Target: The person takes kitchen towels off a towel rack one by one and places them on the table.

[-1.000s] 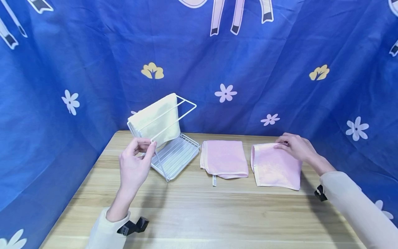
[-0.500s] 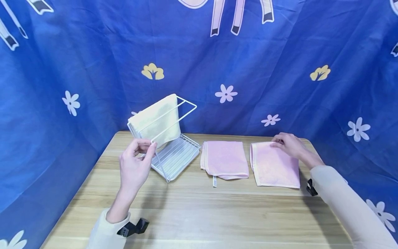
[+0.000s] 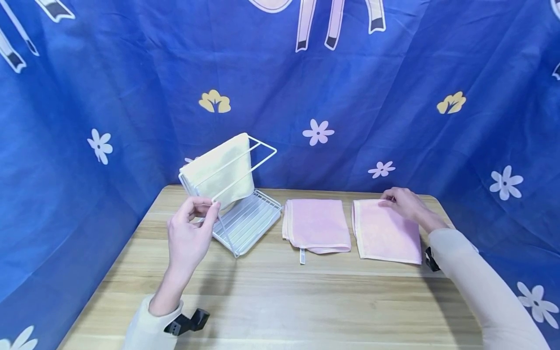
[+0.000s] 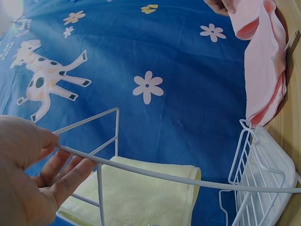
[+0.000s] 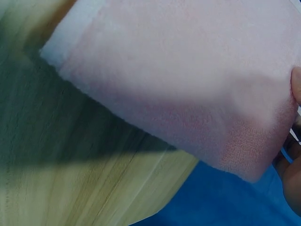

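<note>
My left hand (image 3: 190, 233) pinches a bar of a white wire rack (image 3: 255, 163) between thumb and fingers. A folded pale yellow towel (image 3: 232, 163) hangs over the rack's upper bars; the left wrist view shows the same yellow towel (image 4: 146, 188) below the gripped bar. At the right, my right hand (image 3: 407, 201) pinches the far edge of a folded pink towel (image 3: 387, 233). In the right wrist view that pink towel (image 5: 188, 70) fills much of the frame, with the thumb (image 5: 296, 84) at its edge. Another folded pink towel (image 3: 316, 223) lies between the rack and the held one.
A white slatted tray (image 3: 245, 223) forms the rack's base on the wooden table (image 3: 297, 301). A small tag (image 3: 302, 256) sticks out from the middle pink towel. Blue patterned curtains (image 3: 271, 97) enclose the back and sides of the table.
My right hand has shifted slightly left with the pink towel, and its forearm has swung left. The left hand and the rack have stayed nearly still.
</note>
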Demonstrator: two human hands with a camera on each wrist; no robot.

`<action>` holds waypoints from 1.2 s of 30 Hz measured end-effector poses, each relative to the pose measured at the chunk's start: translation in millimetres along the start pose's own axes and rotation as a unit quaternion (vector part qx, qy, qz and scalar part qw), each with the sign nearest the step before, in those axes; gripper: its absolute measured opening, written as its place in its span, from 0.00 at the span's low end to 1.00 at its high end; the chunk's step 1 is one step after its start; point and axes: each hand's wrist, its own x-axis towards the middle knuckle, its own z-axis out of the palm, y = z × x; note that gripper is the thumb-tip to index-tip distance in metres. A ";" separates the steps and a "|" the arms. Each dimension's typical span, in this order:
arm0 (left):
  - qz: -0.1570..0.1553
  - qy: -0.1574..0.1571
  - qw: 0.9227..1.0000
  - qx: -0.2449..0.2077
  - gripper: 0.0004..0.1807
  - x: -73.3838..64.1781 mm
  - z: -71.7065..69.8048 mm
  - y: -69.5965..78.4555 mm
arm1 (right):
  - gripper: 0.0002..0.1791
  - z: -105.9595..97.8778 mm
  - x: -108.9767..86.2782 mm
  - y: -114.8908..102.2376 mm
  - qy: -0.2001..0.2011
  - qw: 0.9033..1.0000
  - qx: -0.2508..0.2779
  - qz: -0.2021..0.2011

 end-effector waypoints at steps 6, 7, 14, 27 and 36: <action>-0.001 -0.001 1.000 -0.001 0.04 -0.3 0.9 0.7 | 0.05 3.3 1.7 -0.9 -0.017 1.000 -0.011 0.008; -0.001 -0.002 1.000 -0.001 0.04 -0.4 1.0 0.7 | 0.05 3.5 1.7 -1.3 -0.020 1.000 -0.012 0.009; -0.001 -0.005 1.000 0.000 0.04 -0.9 2.0 0.2 | 0.06 2.6 -0.1 -2.5 -0.032 0.999 -0.015 0.019; -0.004 0.002 1.000 -0.006 0.04 0.7 1.1 1.1 | 0.06 -0.5 2.0 -4.3 0.004 0.999 -0.032 -0.028; -0.008 0.000 1.000 -0.007 0.05 0.1 0.6 0.7 | 0.10 -9.6 12.8 -31.8 0.051 0.997 -0.001 -0.051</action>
